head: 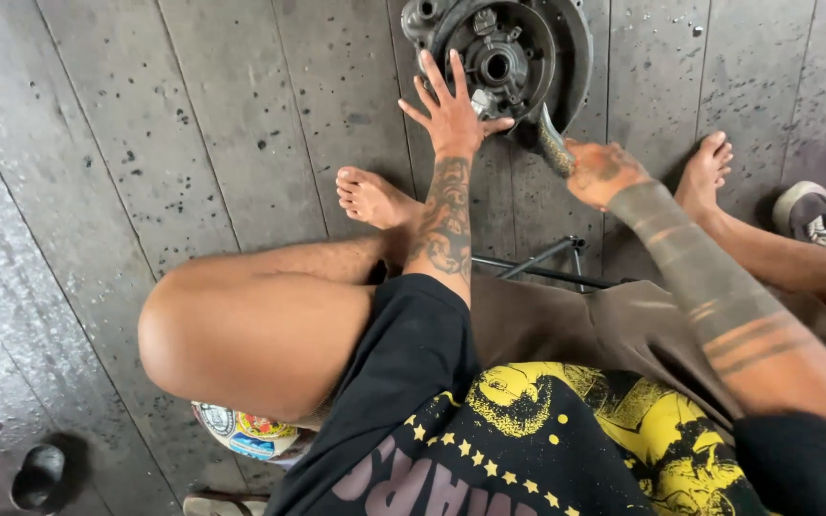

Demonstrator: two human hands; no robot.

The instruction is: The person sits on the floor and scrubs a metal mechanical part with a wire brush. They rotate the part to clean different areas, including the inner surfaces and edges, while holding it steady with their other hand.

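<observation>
- Nearest the camera: a black shirt [528, 440] with a yellow print, and brown shorts [566, 320] just beyond it, on a seated person.
- Bent left knee [212, 334] fills the near left; the shin runs far-right to a bare left foot [370, 199] flat on the floor.
- Bare right foot [705, 172] rests at the far right, toes pointing away from the camera.
- Floor [145, 143]: dark grey boards, speckled and scuffed, running near to far.
- Round metal hub assembly [509, 57] lies on the floor at the far centre, between the 2 feet and beyond them. It shows a dark backing plate with a central bore and small fittings around it.
- Left hand [451, 110]: released, fingers spread wide, palm set against the near-left edge of the hub assembly. It grasps nothing. The forearm is tattooed.
- Right hand [599, 172]: clenched around the handle of a slim tool [552, 143]. The tool's far end meets the near-right rim of the hub assembly. Its tip is hidden, so the kind of tool cannot be told. The forearm bears tattooed bands.
- Thin black metal frame [552, 260] lies on the floor just near the hands, partly hidden by the shorts.
- Grey shoe [815, 215] sits at the right edge, beside the right leg.
- Round sticker-covered object [246, 432] shows under the left thigh.
- Small dark round object [38, 476] sits at the near-left corner.
</observation>
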